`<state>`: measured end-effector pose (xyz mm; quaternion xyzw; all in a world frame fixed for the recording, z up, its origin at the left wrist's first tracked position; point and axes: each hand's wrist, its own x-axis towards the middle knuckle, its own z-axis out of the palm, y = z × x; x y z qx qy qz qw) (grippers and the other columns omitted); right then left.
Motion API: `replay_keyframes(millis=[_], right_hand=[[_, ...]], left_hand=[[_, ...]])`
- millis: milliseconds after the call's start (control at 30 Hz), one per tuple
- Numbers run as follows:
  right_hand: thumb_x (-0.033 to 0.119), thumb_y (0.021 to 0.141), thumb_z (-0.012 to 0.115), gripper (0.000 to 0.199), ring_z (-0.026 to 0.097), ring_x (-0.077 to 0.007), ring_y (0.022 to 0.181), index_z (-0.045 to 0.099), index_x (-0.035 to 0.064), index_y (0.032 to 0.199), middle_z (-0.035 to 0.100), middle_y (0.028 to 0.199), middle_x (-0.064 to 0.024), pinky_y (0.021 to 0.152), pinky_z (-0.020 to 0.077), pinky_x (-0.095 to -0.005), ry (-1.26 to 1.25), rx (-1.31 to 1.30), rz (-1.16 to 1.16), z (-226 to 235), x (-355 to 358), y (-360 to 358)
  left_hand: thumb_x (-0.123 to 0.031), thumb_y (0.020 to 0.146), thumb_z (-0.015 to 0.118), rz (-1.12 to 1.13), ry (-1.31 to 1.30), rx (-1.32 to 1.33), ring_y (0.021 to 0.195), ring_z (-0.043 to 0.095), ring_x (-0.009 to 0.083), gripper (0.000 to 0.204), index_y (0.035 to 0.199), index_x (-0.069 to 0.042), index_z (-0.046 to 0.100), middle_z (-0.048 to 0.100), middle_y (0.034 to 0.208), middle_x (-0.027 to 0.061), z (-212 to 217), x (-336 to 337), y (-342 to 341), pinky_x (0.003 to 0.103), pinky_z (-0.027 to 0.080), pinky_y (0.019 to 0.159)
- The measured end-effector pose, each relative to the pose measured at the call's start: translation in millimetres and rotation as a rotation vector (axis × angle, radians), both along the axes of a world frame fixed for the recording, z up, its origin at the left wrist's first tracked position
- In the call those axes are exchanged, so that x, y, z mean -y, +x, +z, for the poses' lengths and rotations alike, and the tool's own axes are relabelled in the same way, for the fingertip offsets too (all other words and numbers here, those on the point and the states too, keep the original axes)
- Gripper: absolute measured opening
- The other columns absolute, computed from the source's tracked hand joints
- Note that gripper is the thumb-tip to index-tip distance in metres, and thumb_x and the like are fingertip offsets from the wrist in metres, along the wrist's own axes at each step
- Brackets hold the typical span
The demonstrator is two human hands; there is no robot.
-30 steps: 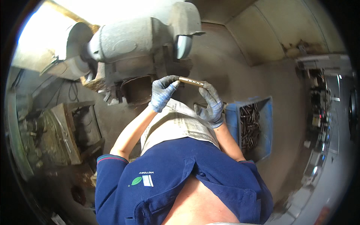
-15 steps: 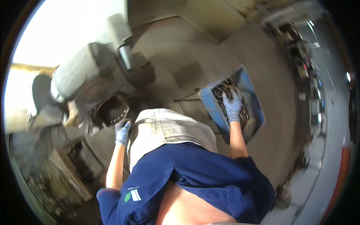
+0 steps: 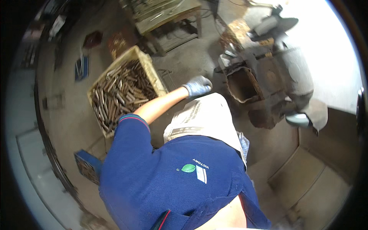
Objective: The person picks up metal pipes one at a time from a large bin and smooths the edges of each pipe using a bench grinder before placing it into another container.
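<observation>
My left hand [image 3: 198, 86], in a grey-blue work glove, is held in front of the apron with its fingers curled closed. Whatever it may hold is hidden. My right hand [image 3: 243, 143], also gloved, shows only in part beside the right edge of the white apron [image 3: 214, 111]; its fingers are out of sight. To the left, below my left forearm, stands a yellowish crate [image 3: 147, 63] heaped with brown metal rods [image 3: 122, 86]. Right of my left hand is a dark, open, rough-edged box [image 3: 242, 85] on a grey machine [image 3: 293, 71].
A worn workbench [image 3: 168, 19] stands at the far side, with tools on top. A small blue bin [image 3: 90, 165] of metal pieces is at the lower left. A blue tray [image 3: 81, 68] lies on the floor beyond the crate. Brown panels [image 3: 306, 168] stand at the lower right.
My body has turned; the machine now appears on the right rather than the left. My right hand has left the blue bin of metal pieces. The yellowish crate has come into view.
</observation>
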<state>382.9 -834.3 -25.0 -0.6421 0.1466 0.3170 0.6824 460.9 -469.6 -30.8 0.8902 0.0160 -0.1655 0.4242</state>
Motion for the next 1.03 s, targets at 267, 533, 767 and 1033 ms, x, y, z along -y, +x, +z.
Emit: replay_keyframes(millis=[267, 533, 767, 1033], right_hand=[[0.034, 0.093, 0.051, 0.039, 0.059, -0.0158, 0.085, 0.065, -0.0023, 0.1, 0.067, 0.092, -0.0099, 0.078, 0.0456, -0.0287, -0.329, 0.216, 0.428, 9, -24, 47], [0.038, 0.09, 0.057, 0.045, 0.059, -0.0186, 0.093, 0.06, -0.0028, 0.109, 0.064, 0.103, -0.012, 0.084, 0.0444, -0.0295, -0.188, 0.027, 0.388, -11, -30, 50], [0.039, 0.088, 0.059, 0.048, 0.059, -0.0183, 0.092, 0.061, -0.0051, 0.107, 0.065, 0.1, -0.0131, 0.084, 0.0453, -0.0288, -0.298, 0.107, 0.448, -7, -27, 41], [0.04, 0.087, 0.061, 0.049, 0.06, -0.018, 0.089, 0.063, -0.0056, 0.105, 0.066, 0.097, -0.0126, 0.081, 0.0463, -0.0286, -0.31, 0.085, 0.372, -29, -23, 26]], left_hand=[[-0.011, 0.084, 0.06, 1.043, -0.433, 0.435, 0.067, 0.063, 0.0121, 0.012, 0.09, -0.005, 0.068, 0.068, 0.08, 0.0054, -12, -217, -147, 0.028, 0.052, 0.065], [-0.018, 0.075, 0.06, 0.772, 0.261, -0.216, 0.084, 0.065, 0.0275, 0.023, 0.094, -0.005, 0.067, 0.067, 0.092, 0.0166, -66, -247, -173, 0.035, 0.05, 0.077], [-0.014, 0.068, 0.063, 0.514, 0.612, -0.46, 0.093, 0.063, 0.035, 0.027, 0.091, 0.0, 0.067, 0.064, 0.097, 0.0221, -113, -223, -139, 0.04, 0.051, 0.076], [-0.022, 0.068, 0.067, 0.406, 0.658, -0.49, 0.094, 0.064, 0.0316, 0.031, 0.095, -0.007, 0.069, 0.066, 0.097, 0.0188, -159, -235, -151, 0.041, 0.051, 0.077]])
